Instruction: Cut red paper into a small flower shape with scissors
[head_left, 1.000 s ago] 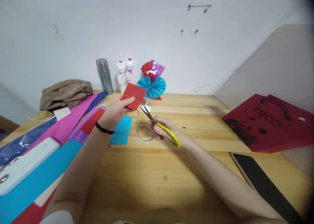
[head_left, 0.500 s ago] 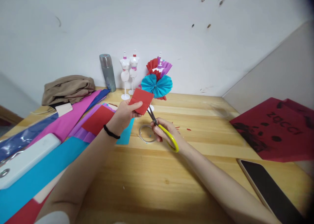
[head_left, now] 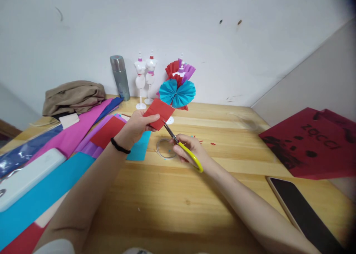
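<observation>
My left hand pinches a piece of red paper, thumb on top, above the table. In my right hand is a pair of scissors with yellow handles, fingers wrapped round them. The blades meet the paper's lower right edge and look nearly closed there. Just behind the paper, a mini mannequin wears a fan-folded blue paper bow with red and purple pleats above. Below the hands, a roll of clear tape lies on the wood, partly behind my right fingers.
Two white mini mannequins and a grey flask stand by the wall. Coloured paper, a white case-like object and brown cloth lie left. On the right are a phone and a red bag. Red scraps dot the table.
The scissor blades have come together at the edge of the red paper and now overlap it. The whole view has shifted slightly, with things sitting a little higher.
</observation>
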The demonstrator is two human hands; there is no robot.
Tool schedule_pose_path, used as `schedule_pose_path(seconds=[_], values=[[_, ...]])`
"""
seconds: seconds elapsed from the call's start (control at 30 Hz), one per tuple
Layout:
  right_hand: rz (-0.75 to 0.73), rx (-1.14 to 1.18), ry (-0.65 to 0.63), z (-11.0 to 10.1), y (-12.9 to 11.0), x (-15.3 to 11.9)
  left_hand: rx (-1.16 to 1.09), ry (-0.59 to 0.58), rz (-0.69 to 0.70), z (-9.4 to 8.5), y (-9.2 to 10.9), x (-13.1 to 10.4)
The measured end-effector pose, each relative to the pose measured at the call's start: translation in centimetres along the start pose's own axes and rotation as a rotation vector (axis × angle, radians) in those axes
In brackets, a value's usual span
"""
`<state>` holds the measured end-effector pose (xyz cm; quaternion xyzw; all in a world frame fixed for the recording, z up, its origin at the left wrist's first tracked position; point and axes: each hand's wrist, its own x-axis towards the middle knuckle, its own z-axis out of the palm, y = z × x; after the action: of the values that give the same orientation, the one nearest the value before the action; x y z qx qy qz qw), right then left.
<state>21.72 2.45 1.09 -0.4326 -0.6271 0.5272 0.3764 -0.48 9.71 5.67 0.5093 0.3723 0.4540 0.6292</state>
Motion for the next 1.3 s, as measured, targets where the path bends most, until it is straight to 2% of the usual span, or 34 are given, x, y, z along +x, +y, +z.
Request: schedule_pose_path(seconds=[0.5, 0.7, 1.3], values=[[-0.039, -0.058, -0.004, -0.4, 1.1, 0.2, 0.082, -0.051, -0.042, -1.7, 0.5, 0.2], [-0.049, -0.068, -0.004, -0.4, 1.3, 0.3, 0.112, -0.052, -0.098, -1.8, 0.5, 0.3], [-0.06, -0.051, -0.009, -0.2, 1.5, 0.4, 0.12, -0.048, -0.088, -1.8, 0.6, 0.3]])
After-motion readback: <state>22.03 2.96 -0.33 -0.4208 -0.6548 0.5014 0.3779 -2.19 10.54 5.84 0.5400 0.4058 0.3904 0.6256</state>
